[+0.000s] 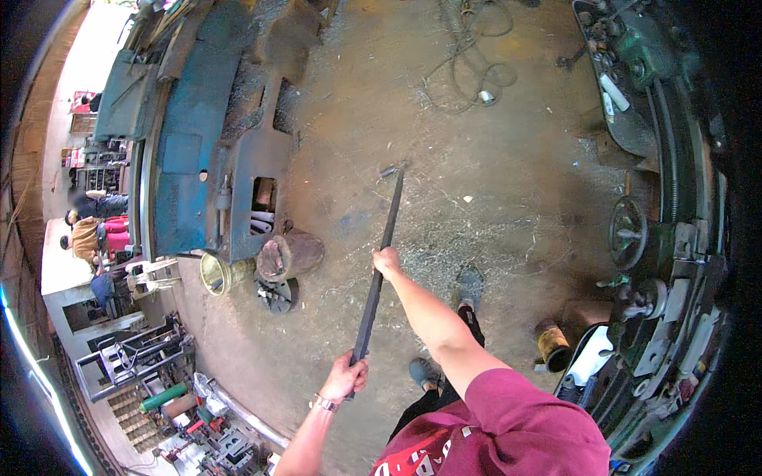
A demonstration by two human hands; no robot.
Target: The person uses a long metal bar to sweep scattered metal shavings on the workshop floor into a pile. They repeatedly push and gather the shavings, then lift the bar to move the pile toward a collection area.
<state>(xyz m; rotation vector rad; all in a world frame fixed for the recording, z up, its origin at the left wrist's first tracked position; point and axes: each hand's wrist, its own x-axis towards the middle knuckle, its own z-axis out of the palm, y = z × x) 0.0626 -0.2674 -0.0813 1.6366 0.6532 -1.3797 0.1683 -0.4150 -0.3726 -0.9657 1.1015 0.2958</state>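
A long dark pole (382, 230) slants away from me over the floor, with a short crosspiece (389, 170) at its far end; I cannot make out the exact kind of tool. My left hand (343, 376), a watch on its wrist, is wrapped round the near end. Farther up, about midway along, my right hand (386, 262) is closed on the same pole. The crosspiece is at the floor among thin scattered shavings. A denser patch of metal shavings (448, 250) lies to the right of the pole, just beyond my feet.
On the left stands a blue machine (186, 151), with a rusty drum (294, 255) and a pale bucket (216, 274) near its base. A green lathe with a handwheel (627, 232) lines the right. A cable (456, 59) loops across the far floor. People (95, 226) are at far left.
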